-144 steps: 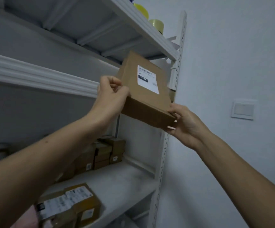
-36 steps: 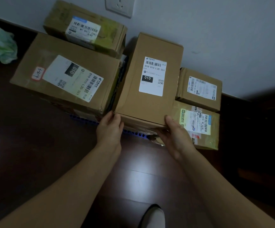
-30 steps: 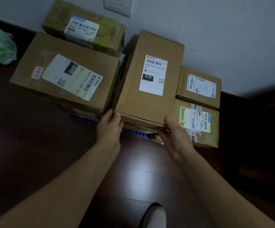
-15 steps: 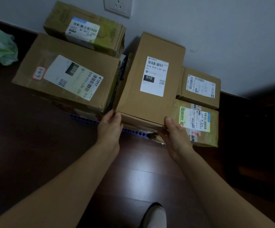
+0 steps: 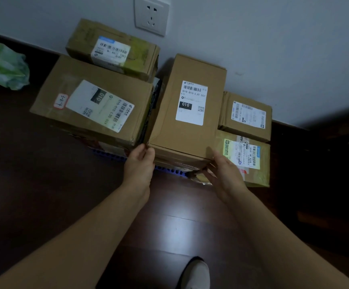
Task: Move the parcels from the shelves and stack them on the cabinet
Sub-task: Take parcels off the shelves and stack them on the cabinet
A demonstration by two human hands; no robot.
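A flat brown parcel (image 5: 188, 113) with a white "010" label lies on top of a stack of parcels against the wall, on a dark wooden surface (image 5: 44, 184). My left hand (image 5: 140, 161) holds its near left corner with curled fingers. At the near right corner my right hand (image 5: 221, 172) grips it, thumb on the top edge. A large box (image 5: 94, 105) sits close on its left, with only a narrow gap between them.
Behind the large box sits a green-taped box (image 5: 115, 49). Right of the flat parcel are a small box (image 5: 246, 115) and a taped parcel (image 5: 246, 159). A green plastic bag (image 5: 2, 65) lies far left. A wall socket (image 5: 151, 15) is above. My foot (image 5: 196, 274) shows below.
Earlier the flat parcel was held up in front of the shelves; now it lies on the stack. Over the last second hands and parcel have barely shifted.
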